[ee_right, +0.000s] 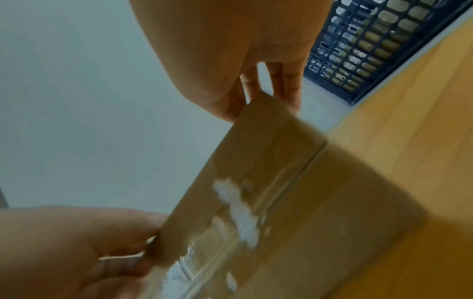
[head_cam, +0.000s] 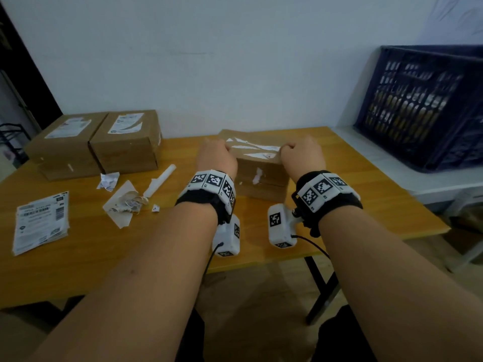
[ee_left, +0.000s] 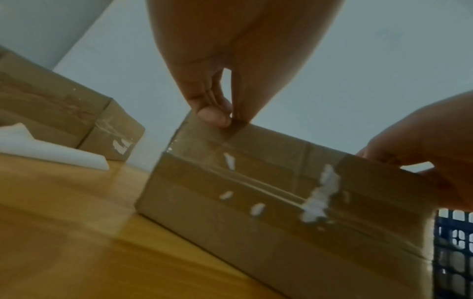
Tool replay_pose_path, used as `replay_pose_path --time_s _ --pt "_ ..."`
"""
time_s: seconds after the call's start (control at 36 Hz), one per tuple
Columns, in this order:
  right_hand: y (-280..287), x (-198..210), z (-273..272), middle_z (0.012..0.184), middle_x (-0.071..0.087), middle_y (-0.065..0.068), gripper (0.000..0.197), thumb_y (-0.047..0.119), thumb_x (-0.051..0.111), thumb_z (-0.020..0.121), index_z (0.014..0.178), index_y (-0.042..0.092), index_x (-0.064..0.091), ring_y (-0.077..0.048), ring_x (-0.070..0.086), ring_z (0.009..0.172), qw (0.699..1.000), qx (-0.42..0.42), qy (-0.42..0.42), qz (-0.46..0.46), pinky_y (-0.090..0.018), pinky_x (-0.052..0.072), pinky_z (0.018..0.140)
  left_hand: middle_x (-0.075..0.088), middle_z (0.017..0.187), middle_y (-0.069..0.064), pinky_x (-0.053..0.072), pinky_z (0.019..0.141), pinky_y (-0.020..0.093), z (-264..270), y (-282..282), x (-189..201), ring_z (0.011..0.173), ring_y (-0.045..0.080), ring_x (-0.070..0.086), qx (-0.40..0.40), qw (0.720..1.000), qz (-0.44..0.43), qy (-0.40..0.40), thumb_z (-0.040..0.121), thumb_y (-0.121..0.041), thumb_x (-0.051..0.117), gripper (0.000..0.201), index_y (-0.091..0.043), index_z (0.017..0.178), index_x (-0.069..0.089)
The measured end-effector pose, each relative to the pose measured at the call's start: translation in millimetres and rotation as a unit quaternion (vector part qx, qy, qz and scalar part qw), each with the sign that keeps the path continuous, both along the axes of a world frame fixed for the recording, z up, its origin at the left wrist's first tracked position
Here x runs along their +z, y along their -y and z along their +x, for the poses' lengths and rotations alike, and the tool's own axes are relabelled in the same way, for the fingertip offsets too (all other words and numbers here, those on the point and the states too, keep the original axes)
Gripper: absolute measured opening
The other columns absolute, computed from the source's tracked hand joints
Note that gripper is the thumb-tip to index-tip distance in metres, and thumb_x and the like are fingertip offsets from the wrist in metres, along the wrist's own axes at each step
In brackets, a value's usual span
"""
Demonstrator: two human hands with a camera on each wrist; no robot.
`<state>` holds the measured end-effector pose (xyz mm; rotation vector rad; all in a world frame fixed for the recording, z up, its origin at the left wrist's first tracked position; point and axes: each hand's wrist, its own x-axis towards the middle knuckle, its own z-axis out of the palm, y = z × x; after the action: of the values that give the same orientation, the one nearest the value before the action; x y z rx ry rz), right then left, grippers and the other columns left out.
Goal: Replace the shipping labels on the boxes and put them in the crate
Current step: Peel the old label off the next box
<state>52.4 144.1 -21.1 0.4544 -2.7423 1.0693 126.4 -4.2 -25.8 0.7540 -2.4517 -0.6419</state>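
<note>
A big wooden table (head_cam: pixel 352 163) fills the middle of the room, with a white wall behind it. To the right, on a lower white shelf, sits a dark blue crate (head_cam: pixel 428 105) with holes in its sides, well away from the hands. At the far left of the table two brown boxes (head_cam: pixel 96 142) stand side by side, touching, each with a white label on top. The box being worked on (head_cam: pixel 261 176) stands in the middle of the table, right between the two hands. Its top shows torn white bits of an old label (head_cam: pixel 252 147), and more white scraps stick to its front. The left hand (head_cam: pixel 217 155) holds the box's top left edge, thumb and fingers curled onto it. The right hand (head_cam: pixel 303 155) grips the top right edge the same way, fingers bent over the far side. Near the left edge of the table lies a pile of new labels (head_cam: pixel 40 220). Between it and the hands lie crumpled paper scraps (head_cam: pixel 122 202) and a white tool (head_cam: pixel 159 180).
</note>
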Motion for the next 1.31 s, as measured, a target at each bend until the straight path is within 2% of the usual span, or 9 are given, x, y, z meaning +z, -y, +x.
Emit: replay_pose_path --time_s 0.08,0.19,0.36,0.47,0.67,0.83,0.94,1.17,1.31 --pt "-0.3 0.1 3.6 0.094 0.068 -0.015 0.027 0.008 0.045 0.085 0.082 0.0 0.071 -0.021 0.051 0.06 0.999 0.015 0.019 -0.034 -0.027 0.043 0.05 0.061 0.113 0.009 0.053 0.08 0.031 -6.5 -2.8 -3.9 0.091 0.021 0.062 -0.011 0.999 0.027 -0.027 0.095 -0.026 0.053 0.022 -0.012 0.091 0.069" --pt "1.1 1.6 14.7 0.086 0.072 -0.006 0.028 0.006 0.05 0.087 0.089 0.008 0.078 -0.013 0.056 0.06 0.997 0.07 0.019 -0.033 -0.019 0.044 0.048 0.061 0.105 0.002 0.035 0.043 0.007 -8.4 -5.6 -4.6 0.056 0.002 0.053 -0.038 0.993 0.099 -0.05 0.091 -0.022 0.059 0.014 -0.009 0.09 0.065" --pt "5.9 7.1 23.6 0.101 0.073 0.002 0.028 0.012 0.054 0.084 0.094 0.025 0.078 -0.02 0.063 0.097 0.995 0.095 -0.003 0.014 -0.038 0.052 0.089 0.052 0.075 -0.003 0.035 0.04 0.001 -3.2 -9.0 -4.6 0.046 -0.003 0.053 -0.082 0.988 0.123 -0.051 0.095 -0.013 0.051 0.016 -0.019 0.08 0.052" --pt "7.6 11.2 18.4 0.095 0.073 0.006 0.016 0.02 0.065 0.081 0.089 0.028 0.077 -0.017 0.065 0.095 0.992 0.121 0.014 0.013 -0.041 0.053 0.091 0.062 0.112 0.0 0.042 0.066 0.011 -2.7 -6.8 -2.6 0.076 0.008 0.057 -0.084 0.988 0.124 -0.045 0.096 -0.018 0.052 0.021 -0.013 0.112 0.064" --pt "13.9 17.9 11.8 0.086 0.073 0.006 0.006 0.028 0.071 0.082 0.081 0.028 0.076 -0.014 0.067 0.084 0.988 0.145 0.03 0.053 -0.037 0.059 0.079 0.06 0.078 -0.003 0.037 0.044 0.001 -4.4 -1.9 -2.7 0.052 -0.003 0.052 -0.114 0.983 0.142 -0.038 0.095 -0.021 0.054 0.03 -0.012 0.122 0.061" --pt "25.4 29.0 10.1 0.084 0.072 -0.002 0.013 0.022 0.066 0.083 0.085 0.015 0.077 -0.017 0.068 0.08 0.984 0.122 0.021 0.132 -0.033 0.06 0.074 0.062 0.078 -0.004 0.043 0.074 0.02 -5.4 1.4 -3.1 0.076 0.002 0.057 -0.118 0.981 0.152 -0.025 0.092 -0.026 0.057 0.029 -0.013 0.118 0.064" --pt "36.6 35.6 11.2 0.065 0.061 -0.001 0.008 0.013 0.061 0.076 0.069 0.012 0.063 -0.019 0.059 0.06 0.971 0.109 -0.005 0.214 -0.026 0.05 0.049 0.061 0.072 -0.007 0.041 0.065 0.016 -6.1 2.2 -3.8 0.068 -0.005 0.052 -0.113 0.98 0.164 -0.021 0.092 -0.026 0.056 0.029 -0.014 0.118 0.063" --pt "42.7 40.0 15.8 0.06 0.037 -0.002 0.043 0.027 0.06 0.091 0.06 0.014 0.032 -0.013 0.035 0.049 0.949 0.131 -0.052 0.282 -0.023 0.027 0.043 0.069 0.107 0.004 0.046 0.087 0.025 -2.9 -0.6 0.6 0.102 0.015 0.061 -0.108 0.98 0.169 -0.016 0.093 -0.023 0.057 0.031 -0.012 0.121 0.063" --pt "43.9 36.4 14.5 0.062 0.041 -0.001 0.037 0.019 0.056 0.091 0.061 0.013 0.036 -0.014 0.039 0.05 0.945 0.121 -0.064 0.296 -0.024 0.029 0.044 0.068 0.103 0.008 0.045 0.083 0.024 -2.0 -3.1 2.3 0.088 0.011 0.055 -0.113 0.981 0.156 -0.017 0.095 -0.023 0.055 0.028 -0.012 0.12 0.062"
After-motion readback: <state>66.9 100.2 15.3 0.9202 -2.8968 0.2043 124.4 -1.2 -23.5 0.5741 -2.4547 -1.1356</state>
